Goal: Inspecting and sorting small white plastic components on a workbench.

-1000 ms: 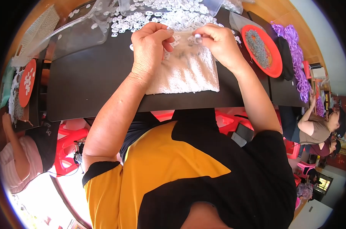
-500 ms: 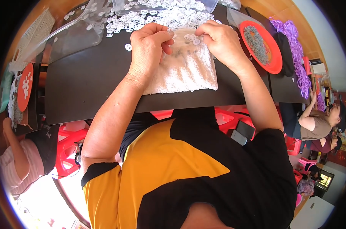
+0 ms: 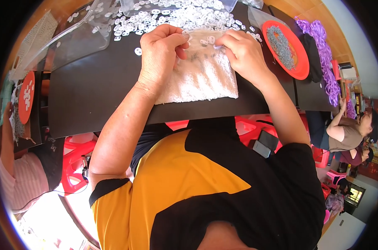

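Note:
A folded white towel (image 3: 201,85) lies on the dark table. My left hand (image 3: 160,50) is over its left side, thumb and forefinger pinched together; a pale edge shows at the tips, too small to name. At the towel's upper right, my right hand (image 3: 245,52) has its thumb and fingers closed on a white two-hole plastic piece (image 3: 217,46). A few more white two-hole pieces (image 3: 207,41) lie on the towel beside those fingertips. Small grey bits (image 3: 203,55) rest on the cloth between my hands.
A heap of white two-hole pieces (image 3: 172,18) spreads along the far side by a clear plastic bin (image 3: 78,43). To the right stand a red plate of grey metal bits (image 3: 299,62) and purple ribbon (image 3: 318,37). Another person's arm (image 3: 6,137) reaches in at far left.
My right hand has moved down and slightly right, away from the loose pieces on the towel. My left hand stays almost still. The person at far left has reached farther forward.

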`<move>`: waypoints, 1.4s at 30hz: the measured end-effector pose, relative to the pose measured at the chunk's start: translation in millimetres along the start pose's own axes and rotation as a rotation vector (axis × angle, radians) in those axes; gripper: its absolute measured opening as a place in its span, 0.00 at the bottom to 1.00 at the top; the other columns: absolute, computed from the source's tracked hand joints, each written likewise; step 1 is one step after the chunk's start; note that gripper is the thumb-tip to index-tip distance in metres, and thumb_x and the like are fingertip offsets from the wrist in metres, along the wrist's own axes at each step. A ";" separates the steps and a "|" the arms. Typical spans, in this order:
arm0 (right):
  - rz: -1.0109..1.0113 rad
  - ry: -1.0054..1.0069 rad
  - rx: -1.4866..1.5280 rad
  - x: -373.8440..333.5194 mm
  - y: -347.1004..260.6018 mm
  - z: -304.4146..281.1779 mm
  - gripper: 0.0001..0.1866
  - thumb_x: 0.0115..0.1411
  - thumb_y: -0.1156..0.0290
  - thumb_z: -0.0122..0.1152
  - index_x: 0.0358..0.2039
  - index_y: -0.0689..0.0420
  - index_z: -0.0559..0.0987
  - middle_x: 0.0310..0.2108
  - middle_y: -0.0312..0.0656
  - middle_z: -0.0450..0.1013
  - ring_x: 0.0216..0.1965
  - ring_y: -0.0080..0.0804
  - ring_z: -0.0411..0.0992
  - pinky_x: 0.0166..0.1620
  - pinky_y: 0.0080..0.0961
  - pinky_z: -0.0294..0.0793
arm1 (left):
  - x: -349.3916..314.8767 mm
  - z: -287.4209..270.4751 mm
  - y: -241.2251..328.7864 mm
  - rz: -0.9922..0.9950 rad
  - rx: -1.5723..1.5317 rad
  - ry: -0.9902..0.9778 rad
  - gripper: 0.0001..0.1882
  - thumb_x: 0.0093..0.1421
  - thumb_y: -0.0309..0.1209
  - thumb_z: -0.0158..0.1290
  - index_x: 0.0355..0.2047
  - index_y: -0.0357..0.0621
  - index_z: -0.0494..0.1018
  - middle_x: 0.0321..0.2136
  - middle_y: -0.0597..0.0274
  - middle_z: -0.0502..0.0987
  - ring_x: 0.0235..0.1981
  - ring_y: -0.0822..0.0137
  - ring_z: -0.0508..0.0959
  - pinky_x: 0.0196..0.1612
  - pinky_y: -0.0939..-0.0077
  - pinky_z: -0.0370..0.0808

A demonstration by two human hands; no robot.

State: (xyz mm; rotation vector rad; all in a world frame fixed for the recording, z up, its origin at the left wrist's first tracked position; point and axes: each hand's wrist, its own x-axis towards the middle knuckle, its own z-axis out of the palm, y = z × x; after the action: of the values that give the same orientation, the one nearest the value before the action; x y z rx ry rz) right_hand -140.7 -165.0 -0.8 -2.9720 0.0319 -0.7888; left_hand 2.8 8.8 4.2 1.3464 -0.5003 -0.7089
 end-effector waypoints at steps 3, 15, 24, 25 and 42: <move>0.054 0.050 0.076 -8.0 -2.2 -11.0 0.08 0.49 0.80 0.60 0.30 0.53 0.79 0.28 0.35 0.73 0.36 0.38 0.73 0.38 0.36 0.72 | -0.2 -0.5 0.4 0.009 0.004 0.007 0.06 0.57 0.27 0.54 0.31 0.35 0.74 0.23 0.60 0.77 0.18 0.76 0.72 0.18 0.84 0.61; 0.094 -0.164 0.017 11.5 -1.8 -7.4 0.06 0.53 0.78 0.56 0.32 0.56 0.77 0.30 0.41 0.73 0.32 0.44 0.74 0.33 0.39 0.71 | -1.5 1.3 0.5 -0.005 0.020 0.003 0.06 0.56 0.27 0.54 0.31 0.35 0.74 0.23 0.61 0.77 0.18 0.76 0.71 0.18 0.84 0.61; 0.205 -0.210 0.097 23.5 -13.4 -16.2 0.06 0.54 0.72 0.60 0.31 0.60 0.76 0.28 0.44 0.75 0.31 0.47 0.75 0.35 0.39 0.72 | 0.7 -1.4 1.0 -0.027 -0.076 -0.026 0.05 0.55 0.25 0.54 0.30 0.34 0.74 0.21 0.61 0.77 0.17 0.77 0.72 0.16 0.83 0.63; 0.334 -0.169 0.208 27.0 -17.3 -17.8 0.07 0.54 0.71 0.61 0.30 0.61 0.76 0.28 0.45 0.75 0.29 0.47 0.74 0.34 0.37 0.72 | 0.6 -0.9 1.3 -0.027 -0.087 -0.025 0.05 0.55 0.25 0.54 0.30 0.34 0.74 0.21 0.60 0.77 0.17 0.77 0.72 0.15 0.84 0.63; 0.725 -0.018 1.121 44.3 -43.0 -1.7 0.08 0.60 0.68 0.59 0.33 0.58 0.79 0.24 0.31 0.73 0.27 0.16 0.70 0.32 0.14 0.64 | -1.4 1.2 1.5 -0.028 -0.042 0.016 0.05 0.57 0.26 0.55 0.31 0.35 0.75 0.21 0.60 0.77 0.17 0.76 0.72 0.16 0.86 0.61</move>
State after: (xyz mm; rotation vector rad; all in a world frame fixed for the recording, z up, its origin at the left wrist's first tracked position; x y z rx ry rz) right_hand -103.0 -123.9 25.5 -1.7055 0.4595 -0.4318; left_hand 1.2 9.1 6.0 1.3211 -0.4521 -0.7266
